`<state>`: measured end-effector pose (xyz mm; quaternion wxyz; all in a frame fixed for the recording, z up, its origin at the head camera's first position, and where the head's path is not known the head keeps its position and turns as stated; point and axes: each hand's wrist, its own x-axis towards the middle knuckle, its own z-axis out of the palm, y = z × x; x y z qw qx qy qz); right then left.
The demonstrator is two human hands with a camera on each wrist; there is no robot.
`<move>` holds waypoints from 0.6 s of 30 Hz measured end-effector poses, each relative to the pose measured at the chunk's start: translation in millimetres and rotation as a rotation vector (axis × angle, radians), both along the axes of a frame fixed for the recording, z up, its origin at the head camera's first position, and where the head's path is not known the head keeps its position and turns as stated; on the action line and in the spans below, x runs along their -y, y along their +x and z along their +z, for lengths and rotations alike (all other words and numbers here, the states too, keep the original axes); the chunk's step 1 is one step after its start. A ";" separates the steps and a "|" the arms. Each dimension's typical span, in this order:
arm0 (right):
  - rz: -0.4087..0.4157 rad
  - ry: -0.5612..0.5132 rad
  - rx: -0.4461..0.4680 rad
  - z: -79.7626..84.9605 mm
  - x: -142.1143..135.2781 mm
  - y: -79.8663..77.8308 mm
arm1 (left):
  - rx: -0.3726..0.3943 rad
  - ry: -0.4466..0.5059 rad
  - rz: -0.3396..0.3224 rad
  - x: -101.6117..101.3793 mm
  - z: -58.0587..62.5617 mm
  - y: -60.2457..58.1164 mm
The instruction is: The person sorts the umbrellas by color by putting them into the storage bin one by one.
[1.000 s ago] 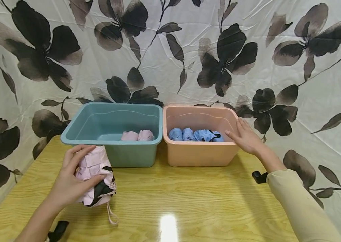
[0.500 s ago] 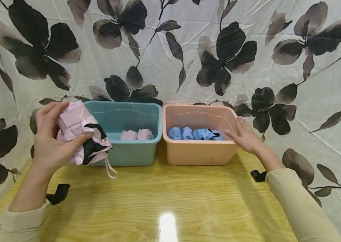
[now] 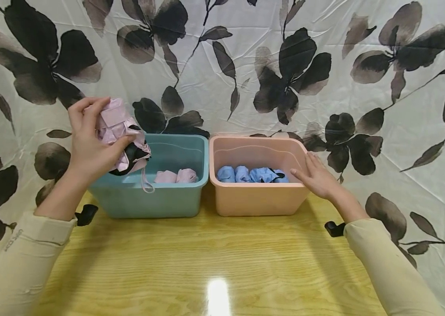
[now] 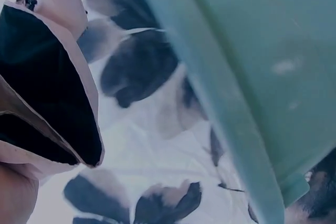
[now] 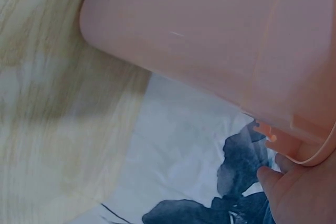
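Observation:
My left hand [image 3: 92,140] grips a pink folding umbrella [image 3: 117,120], its black lining showing and a thin strap loop hanging down. It is held over the left part of the teal bin [image 3: 151,202]. In the left wrist view the umbrella's loose fabric [image 4: 47,77] hangs beside the teal bin's rim [image 4: 220,98]. Inside that bin lie two rolled pink bundles [image 3: 176,176]. My right hand [image 3: 319,175] rests with extended fingers on the right rim of the peach bin [image 3: 260,199]. Several blue rolled bundles [image 3: 252,174] sit in it, one with black showing.
Both bins stand side by side at the back of a wood-grain table [image 3: 206,254]. A floral cloth [image 3: 222,66] hangs right behind them. A black strap piece [image 3: 335,228] sits at the right wrist, another [image 3: 87,215] at the left.
My left hand has raised the pink umbrella from in front of the teal bin, first up and left, then right and over the bin. The right hand has stayed on the peach rim.

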<state>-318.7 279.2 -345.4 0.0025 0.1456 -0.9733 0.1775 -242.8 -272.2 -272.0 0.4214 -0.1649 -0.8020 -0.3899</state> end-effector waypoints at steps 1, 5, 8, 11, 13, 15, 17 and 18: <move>0.001 0.001 -0.002 -0.1 -0.1 -0.3 | 0.020 -0.021 0.006 0.3 -1.5 -5.9; -0.001 0.002 -0.008 0.2 -1.2 -0.8 | 0.150 -0.093 0.019 0.5 -10.9 -25.9; -0.007 -0.001 -0.010 1.1 -1.6 -0.6 | 0.237 -0.166 0.025 1.7 -21.0 -37.2; -0.005 -0.005 -0.012 1.5 -0.6 -1.2 | 0.304 -0.244 0.041 3.6 -32.3 -45.5; -0.001 -0.010 -0.012 1.0 0.4 -1.4 | 0.353 -0.286 0.046 5.2 -39.3 -50.7; 0.001 -0.013 -0.013 0.3 0.8 -1.6 | 0.410 -0.317 0.046 6.4 -45.1 -56.4; 0.000 -0.017 -0.013 -0.3 0.1 -1.4 | 0.464 -0.343 0.036 7.2 -49.5 -62.6; -0.004 -0.016 -0.011 -0.7 -0.7 -1.2 | 0.490 -0.356 0.029 7.3 -51.3 -66.1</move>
